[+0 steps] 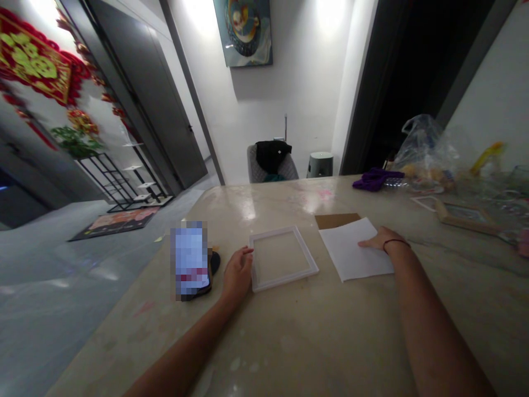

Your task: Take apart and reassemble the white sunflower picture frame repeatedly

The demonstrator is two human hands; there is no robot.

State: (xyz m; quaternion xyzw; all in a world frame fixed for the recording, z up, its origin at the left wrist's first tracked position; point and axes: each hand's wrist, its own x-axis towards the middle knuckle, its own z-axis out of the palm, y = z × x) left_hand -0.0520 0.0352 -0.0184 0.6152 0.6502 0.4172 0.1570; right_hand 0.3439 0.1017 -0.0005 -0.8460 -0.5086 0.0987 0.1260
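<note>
A white, rectangular picture frame (255,264) lies flat on the table, the tabletop showing through its middle. My left hand (238,271) is against the frame's left side, fingers loosely bent and not wrapped round it. To the right, a white sheet of paper (351,255) partly covers a brown board (336,221). My right hand (382,241) has the paper at its right edge, thumb lying on top. The other fingers are partly hidden, so how far they reach under the sheet cannot be seen.
A phone (190,259) with a blurred screen leans on a dark stand left of my left hand. Far right on the table (297,342) are a purple cloth (374,180), a clear plastic bag (425,146) and a wooden frame (465,216). A chair (253,165) stands behind.
</note>
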